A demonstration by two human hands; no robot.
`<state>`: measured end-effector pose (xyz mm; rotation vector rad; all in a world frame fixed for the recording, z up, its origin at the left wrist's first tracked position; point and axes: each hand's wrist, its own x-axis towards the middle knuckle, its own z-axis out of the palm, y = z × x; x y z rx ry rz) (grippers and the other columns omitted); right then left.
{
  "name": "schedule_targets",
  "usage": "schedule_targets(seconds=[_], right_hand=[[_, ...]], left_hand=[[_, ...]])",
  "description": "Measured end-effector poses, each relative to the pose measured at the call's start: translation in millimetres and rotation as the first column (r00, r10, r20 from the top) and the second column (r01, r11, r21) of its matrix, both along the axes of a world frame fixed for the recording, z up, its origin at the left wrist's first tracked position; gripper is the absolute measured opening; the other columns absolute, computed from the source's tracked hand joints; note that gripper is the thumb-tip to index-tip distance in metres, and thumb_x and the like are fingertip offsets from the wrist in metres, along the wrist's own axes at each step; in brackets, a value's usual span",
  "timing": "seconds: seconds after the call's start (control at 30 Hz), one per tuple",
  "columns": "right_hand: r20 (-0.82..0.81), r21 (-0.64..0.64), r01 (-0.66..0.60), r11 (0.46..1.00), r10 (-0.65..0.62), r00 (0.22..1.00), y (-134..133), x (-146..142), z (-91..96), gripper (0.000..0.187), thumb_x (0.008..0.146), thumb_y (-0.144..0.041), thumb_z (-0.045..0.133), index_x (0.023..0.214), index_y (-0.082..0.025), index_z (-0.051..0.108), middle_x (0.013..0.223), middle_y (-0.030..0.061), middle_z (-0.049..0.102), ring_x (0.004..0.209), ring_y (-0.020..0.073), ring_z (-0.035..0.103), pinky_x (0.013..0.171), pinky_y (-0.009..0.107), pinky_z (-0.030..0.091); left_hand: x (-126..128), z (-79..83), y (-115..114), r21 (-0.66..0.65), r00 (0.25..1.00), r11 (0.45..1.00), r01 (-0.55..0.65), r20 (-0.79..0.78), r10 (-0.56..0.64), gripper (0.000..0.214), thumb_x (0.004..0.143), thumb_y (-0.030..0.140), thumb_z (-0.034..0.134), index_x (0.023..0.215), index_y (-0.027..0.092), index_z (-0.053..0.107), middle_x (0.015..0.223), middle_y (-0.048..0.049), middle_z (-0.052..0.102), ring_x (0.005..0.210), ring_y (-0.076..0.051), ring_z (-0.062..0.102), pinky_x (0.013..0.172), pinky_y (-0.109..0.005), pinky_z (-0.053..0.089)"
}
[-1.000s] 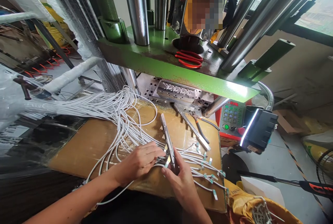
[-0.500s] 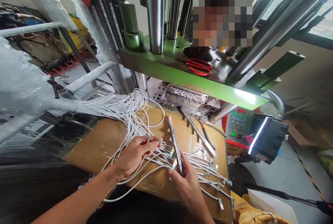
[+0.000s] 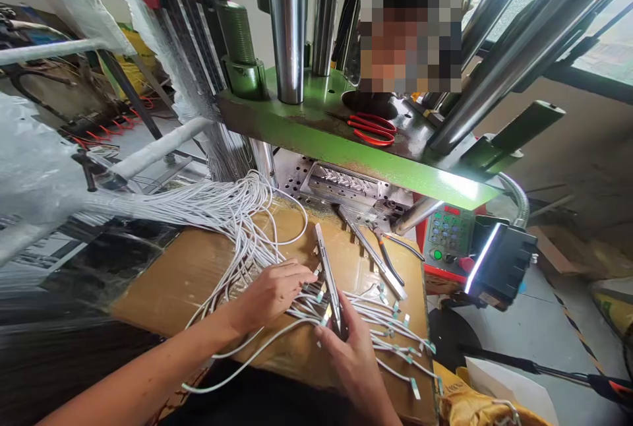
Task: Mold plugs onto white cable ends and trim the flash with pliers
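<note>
My right hand (image 3: 355, 347) grips the lower end of a narrow metal bar (image 3: 326, 268), which tilts up and away over the cardboard. Small metal tabs stick out along the bar's left side, and white cables with teal ends meet it near my thumb. My left hand (image 3: 277, 291) is closed, palm down, with its fingertips at the bar's left side. It pinches a white cable there, mostly hidden under the fingers. Many other white cables (image 3: 252, 215) run in from a thick bundle at left. Several teal-and-metal cable ends (image 3: 415, 388) lie right of the bar.
A second metal bar (image 3: 373, 251) and pliers (image 3: 388, 258) lie on the cardboard (image 3: 163, 274). Behind stands a green press (image 3: 356, 149) with red-handled scissors (image 3: 373, 129) on it and a mould (image 3: 346, 179) below. A control panel (image 3: 448, 235) is at right. A blurred-out person is behind.
My left hand has turned palm down and moved its fingertips, with the cable end, right to the bar's side. My right hand still grips the bar. The view has shifted slightly.
</note>
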<state>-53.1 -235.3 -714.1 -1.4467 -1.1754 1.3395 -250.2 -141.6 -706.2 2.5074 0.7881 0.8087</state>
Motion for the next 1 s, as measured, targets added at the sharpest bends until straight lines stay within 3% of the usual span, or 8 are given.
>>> schedule_targets(seconds=[0.5, 0.57, 0.6, 0.7, 0.77, 0.83, 0.93, 1.0], right_hand=[[-0.008, 0.013, -0.041, 0.999, 0.041, 0.999, 1, -1, 5.6, 0.067, 0.082, -0.04, 0.067, 0.141, -0.017, 0.043, 0.082, -0.0024, 0.051, 0.069, 0.013, 0.037, 0.066, 0.025, 0.037], [-0.012, 0.014, -0.042, 0.999, 0.042, 0.999, 1, -1, 6.4, 0.065, 0.083, -0.039, 0.066, 0.14, -0.017, 0.044, 0.078, -0.0035, 0.048, 0.068, 0.0126, 0.036, 0.064, 0.024, 0.036], [-0.034, 0.01, -0.041, 0.999, 0.041, 0.999, 1, -2, 6.8, 0.064, 0.083, -0.039, 0.066, 0.14, -0.017, 0.045, 0.077, -0.0039, 0.047, 0.067, 0.0124, 0.035, 0.062, 0.024, 0.035], [-0.111, -0.015, -0.031, 0.999, 0.029, 0.993, 1, -3, 7.6, 0.063, 0.082, -0.037, 0.067, 0.138, -0.017, 0.046, 0.075, -0.0044, 0.046, 0.065, 0.0117, 0.033, 0.058, 0.023, 0.033], [-0.131, -0.029, -0.031, 0.999, 0.027, 0.991, 1, -3, 7.6, 0.063, 0.082, -0.035, 0.067, 0.138, -0.017, 0.046, 0.075, -0.0045, 0.047, 0.064, 0.0114, 0.033, 0.057, 0.023, 0.032], [-0.128, -0.036, -0.03, 0.999, 0.025, 0.991, 1, -3, 7.1, 0.063, 0.081, -0.035, 0.067, 0.138, -0.017, 0.046, 0.077, -0.0035, 0.049, 0.065, 0.0116, 0.034, 0.058, 0.023, 0.034], [-0.112, -0.031, -0.019, 0.999, 0.015, 0.994, 2, -3, 6.3, 0.063, 0.079, -0.037, 0.069, 0.136, -0.018, 0.048, 0.08, -0.0022, 0.052, 0.067, 0.0126, 0.038, 0.061, 0.023, 0.037], [-0.108, -0.025, -0.011, 1.0, 0.009, 0.994, 2, -3, 6.6, 0.062, 0.079, -0.038, 0.069, 0.135, -0.019, 0.05, 0.078, -0.0026, 0.052, 0.066, 0.0125, 0.039, 0.061, 0.023, 0.038]], left_hand=[[3, -1.4, 4, 0.066, 0.998, 0.997, 0.038, 0.042, -0.04, 0.033, 0.09, 0.002, 0.037, 0.103, 0.014, 0.065, 0.105, -0.0091, 0.072, 0.1, -0.018, 0.067, 0.098, -0.038, 0.05], [8, -0.3, 2, -0.032, 0.994, 0.998, -0.046, 0.101, 0.049, 0.026, 0.091, 0.007, 0.043, 0.103, 0.016, 0.065, 0.1, -0.007, 0.072, 0.096, -0.018, 0.067, 0.091, -0.034, 0.054], [10, 0.0, 0, -0.118, 0.98, 0.984, -0.134, 0.134, 0.149, 0.02, 0.091, 0.011, 0.049, 0.104, 0.017, 0.063, 0.096, -0.0055, 0.072, 0.091, -0.017, 0.068, 0.085, -0.031, 0.056], [13, -0.8, -9, -0.407, 0.821, 0.823, -0.397, 0.244, 0.517, 0.023, 0.086, 0.02, 0.063, 0.107, 0.018, 0.054, 0.084, -0.0004, 0.069, 0.075, -0.015, 0.068, 0.071, -0.027, 0.057], [9, -2.1, -14, -0.461, 0.727, 0.767, -0.445, 0.314, 0.611, 0.025, 0.085, 0.022, 0.065, 0.106, 0.019, 0.051, 0.081, 0.0007, 0.067, 0.075, -0.015, 0.068, 0.072, -0.026, 0.057], [1, -2.3, -16, -0.383, 0.732, 0.804, -0.455, 0.354, 0.583, 0.026, 0.087, 0.023, 0.064, 0.11, 0.019, 0.053, 0.083, 0.0, 0.068, 0.075, -0.014, 0.067, 0.074, -0.026, 0.056], [-11, 1.9, -13, -0.212, 0.838, 0.886, -0.412, 0.294, 0.46, 0.041, 0.091, 0.022, 0.06, 0.13, 0.02, 0.049, 0.085, -0.0002, 0.069, 0.071, -0.011, 0.066, 0.074, -0.024, 0.056], [-14, 6.1, -11, -0.167, 0.906, 0.921, -0.352, 0.186, 0.38, 0.044, 0.095, 0.021, 0.052, 0.139, 0.021, 0.044, 0.099, -0.0045, 0.069, 0.085, -0.014, 0.068, 0.083, -0.027, 0.055]])
